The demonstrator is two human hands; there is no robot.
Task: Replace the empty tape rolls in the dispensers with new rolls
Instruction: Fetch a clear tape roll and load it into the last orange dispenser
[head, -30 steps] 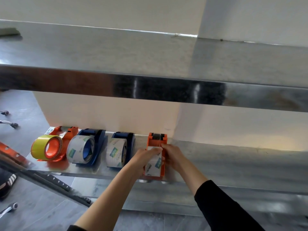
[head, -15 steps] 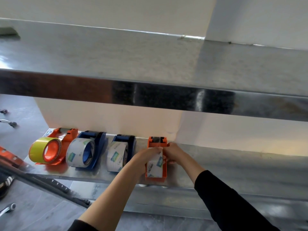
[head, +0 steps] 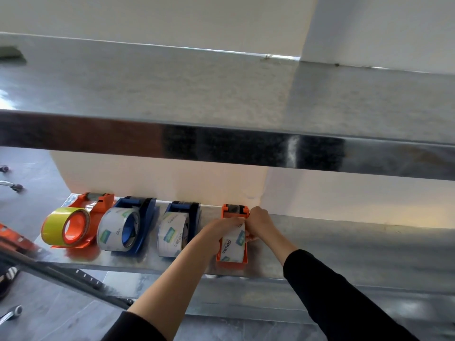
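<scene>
Several tape dispensers stand in a row on a metal shelf (head: 344,242). The rightmost is an orange dispenser (head: 232,260) with a clear printed tape roll (head: 232,247) seated in it. My left hand (head: 219,232) grips the roll's left side and its top. My right hand (head: 258,223) pinches the roll's right side near the dispenser's cutter head. To the left stand two blue dispensers (head: 145,217) (head: 192,212), each with a clear roll, and an orange dispenser (head: 98,203) holding a yellow roll (head: 59,227).
An upper metal shelf (head: 221,104) overhangs the row, with its front lip just above my hands. A dark slotted rail (head: 61,279) slants across the lower left. A wrench (head: 12,313) lies on the grey floor. The shelf runs on to the right.
Both hands have stayed on the rightmost orange dispenser's roll. My fingers have shifted slightly up toward the cutter end, and the camera has drifted a little.
</scene>
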